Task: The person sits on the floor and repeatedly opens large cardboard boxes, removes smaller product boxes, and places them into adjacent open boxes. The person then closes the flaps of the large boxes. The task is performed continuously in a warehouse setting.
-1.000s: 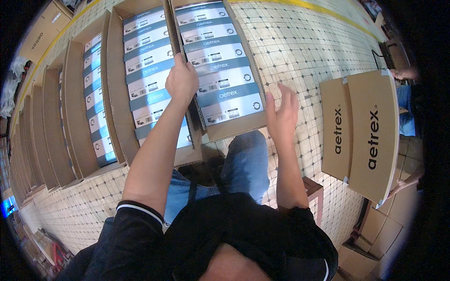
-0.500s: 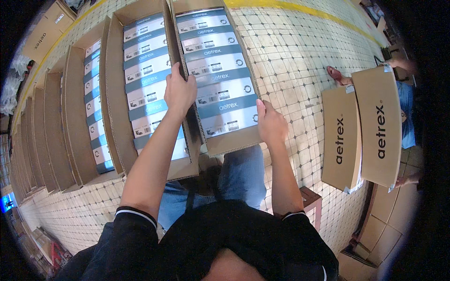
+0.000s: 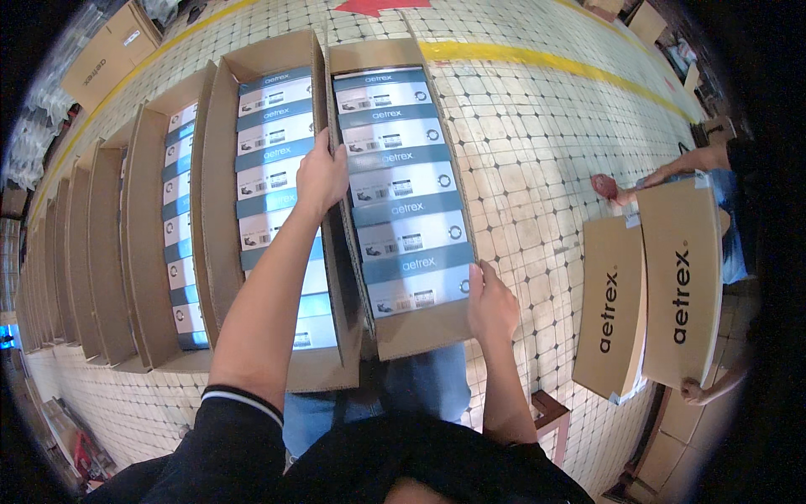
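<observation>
Open carton (image 3: 424,333), filled, seen from above: it lies at the right-hand end of a row of similar cartons, in front of the person. Its long axis runs away from the body, the far end tilting slightly to the left and the near end sitting just in front of the knees. Inside, white boxes (image 3: 407,233) with blue bands form a single file along this axis, each lying crosswise. The left hand (image 3: 324,178) grasps the carton's left wall, at the seam with the neighbouring carton (image 3: 329,368); whether it takes in both walls cannot be told. The right hand (image 3: 494,304) grips the right wall close to the near corner, thumb over the rim, fingers mostly hidden. Well apart, at right, two closed cartons (image 3: 682,277) stand before a co-worker.
</observation>
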`<state>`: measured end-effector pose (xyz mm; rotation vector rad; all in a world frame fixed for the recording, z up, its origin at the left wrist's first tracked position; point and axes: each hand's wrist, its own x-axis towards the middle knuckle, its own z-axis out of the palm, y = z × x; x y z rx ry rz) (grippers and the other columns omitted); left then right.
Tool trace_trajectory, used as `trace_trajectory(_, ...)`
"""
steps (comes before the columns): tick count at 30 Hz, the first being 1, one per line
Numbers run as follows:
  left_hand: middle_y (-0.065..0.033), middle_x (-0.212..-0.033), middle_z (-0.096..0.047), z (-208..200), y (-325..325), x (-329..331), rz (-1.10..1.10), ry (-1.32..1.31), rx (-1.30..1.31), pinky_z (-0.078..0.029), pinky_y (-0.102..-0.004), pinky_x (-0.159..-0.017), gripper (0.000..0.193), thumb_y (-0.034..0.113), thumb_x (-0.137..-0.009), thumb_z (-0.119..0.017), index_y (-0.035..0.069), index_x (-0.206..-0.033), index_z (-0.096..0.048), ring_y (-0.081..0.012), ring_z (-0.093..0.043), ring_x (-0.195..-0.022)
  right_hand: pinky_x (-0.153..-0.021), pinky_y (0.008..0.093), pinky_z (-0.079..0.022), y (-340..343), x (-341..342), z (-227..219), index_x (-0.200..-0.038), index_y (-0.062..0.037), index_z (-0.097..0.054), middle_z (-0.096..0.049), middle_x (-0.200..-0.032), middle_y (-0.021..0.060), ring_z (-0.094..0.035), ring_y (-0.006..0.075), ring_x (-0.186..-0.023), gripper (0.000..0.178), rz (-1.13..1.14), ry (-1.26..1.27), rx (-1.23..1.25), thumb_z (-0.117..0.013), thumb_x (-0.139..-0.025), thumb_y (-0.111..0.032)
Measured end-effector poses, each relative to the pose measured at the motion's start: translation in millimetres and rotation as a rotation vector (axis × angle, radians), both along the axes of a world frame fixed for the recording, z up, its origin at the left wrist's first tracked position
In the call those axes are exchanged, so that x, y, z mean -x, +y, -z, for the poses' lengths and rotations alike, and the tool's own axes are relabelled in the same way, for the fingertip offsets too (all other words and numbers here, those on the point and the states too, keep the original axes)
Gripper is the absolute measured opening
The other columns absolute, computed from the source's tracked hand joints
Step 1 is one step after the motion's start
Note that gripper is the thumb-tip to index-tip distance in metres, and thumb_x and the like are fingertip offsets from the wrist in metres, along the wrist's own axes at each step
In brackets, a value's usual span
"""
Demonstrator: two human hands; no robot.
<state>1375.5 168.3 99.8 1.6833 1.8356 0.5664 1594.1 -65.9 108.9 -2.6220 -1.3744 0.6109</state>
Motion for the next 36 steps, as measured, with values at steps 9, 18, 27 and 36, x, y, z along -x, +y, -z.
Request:
trace_trajectory(9,-0.0292,-0.101,-0.065,4,-2,-7,-0.029,-0.018,-0.068,-0.050,-0.0502,-0.085,0.045,0.021,-0.095,-0.052,0.003,-0.136,-0.047,-0.0440,-0.064,-0.096,-0.078,0.0451,-0.054,63,-13,-73,-0.132,-0.0058,-0.056,-0.069,-0.103,0.0221,-0.069,0.0344,-0.093,0.054,-0.297,0.089,-0.006,-0.040,-0.101,-0.047)
trace_trajectory(18,-0.0281,-0.101,-0.064,4,-3,-4,-0.036,-0.025,-0.077,-0.050,-0.0515,-0.085,0.046,0.020,-0.094,-0.052,0.004,-0.137,-0.046,-0.0447,-0.064,-0.094,-0.113,0.0508,-0.032,447,65,29,-0.148,0.0003,-0.028,-0.026,-0.155,0.0233,-0.035,0.0438,-0.137,0.069,0.202,1.509,-0.431,-0.034,-0.102,-0.051)
trace_trajectory(27,-0.0293,-0.106,-0.062,-1,-6,-4,-0.047,-0.022,-0.026,-0.052,-0.0494,-0.084,0.046,0.021,-0.097,-0.047,0.003,-0.140,-0.043,-0.0447,-0.064,-0.094,-0.102,0.0458,-0.033,560,64,56,-0.143,-0.0047,-0.032,-0.036,-0.142,0.0130,-0.040,0.0290,-0.124,0.068,0.336,1.628,-0.797,-0.033,-0.099,-0.056)
trace_trajectory(36,-0.0276,-0.104,-0.063,-3,-1,12,-0.022,-0.066,-0.038,-0.051,-0.0511,-0.085,0.047,0.021,-0.097,-0.047,0.002,-0.139,-0.042,-0.0447,-0.064,-0.094,-0.068,0.0346,-0.057,574,12,-97,-0.119,0.0017,-0.055,-0.070,-0.098,0.0142,-0.068,0.0238,-0.078,0.066,-0.216,1.655,-1.057,-0.042,-0.097,-0.059)
